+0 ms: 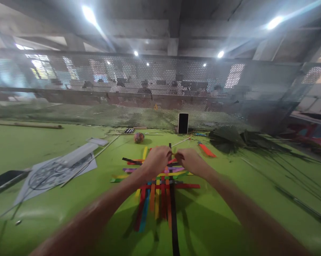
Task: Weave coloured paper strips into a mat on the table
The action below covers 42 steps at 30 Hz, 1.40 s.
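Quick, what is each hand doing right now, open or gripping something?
Left hand: closed, pinching the black strip in the woven strips.
Right hand: closed, pinching at the same spot; exactly what it grips cannot be told.

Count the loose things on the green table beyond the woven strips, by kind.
Upright black phone: 1
Rubber-band ball: 1
Printed paper sheet: 1
Loose orange strip: 1
Pile of dark leaves: 1
Total: 5
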Each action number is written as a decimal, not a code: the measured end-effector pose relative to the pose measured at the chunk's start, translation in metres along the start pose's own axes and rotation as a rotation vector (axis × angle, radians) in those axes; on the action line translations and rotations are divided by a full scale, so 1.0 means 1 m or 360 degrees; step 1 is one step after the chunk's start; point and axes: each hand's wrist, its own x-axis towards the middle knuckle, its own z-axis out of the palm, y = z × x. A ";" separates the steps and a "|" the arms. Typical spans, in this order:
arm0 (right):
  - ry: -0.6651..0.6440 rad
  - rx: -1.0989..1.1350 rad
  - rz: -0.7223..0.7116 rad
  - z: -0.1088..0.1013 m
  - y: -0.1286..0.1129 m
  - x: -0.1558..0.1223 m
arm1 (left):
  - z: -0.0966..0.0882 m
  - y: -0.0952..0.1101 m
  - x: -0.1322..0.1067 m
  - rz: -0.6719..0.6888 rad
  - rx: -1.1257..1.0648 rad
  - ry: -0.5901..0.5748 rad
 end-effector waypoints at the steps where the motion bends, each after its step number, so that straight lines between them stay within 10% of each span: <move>1: 0.0056 -0.0147 0.0000 0.002 -0.003 -0.001 | 0.001 0.001 -0.001 -0.0043 0.0065 0.0007; 24: 0.0224 -0.0627 -0.0020 0.020 -0.020 -0.010 | 0.005 -0.024 -0.013 0.0008 0.0383 0.0013; 42: 0.0690 -0.0031 0.0206 -0.006 0.061 0.002 | -0.019 -0.066 -0.008 0.0240 0.0512 0.0085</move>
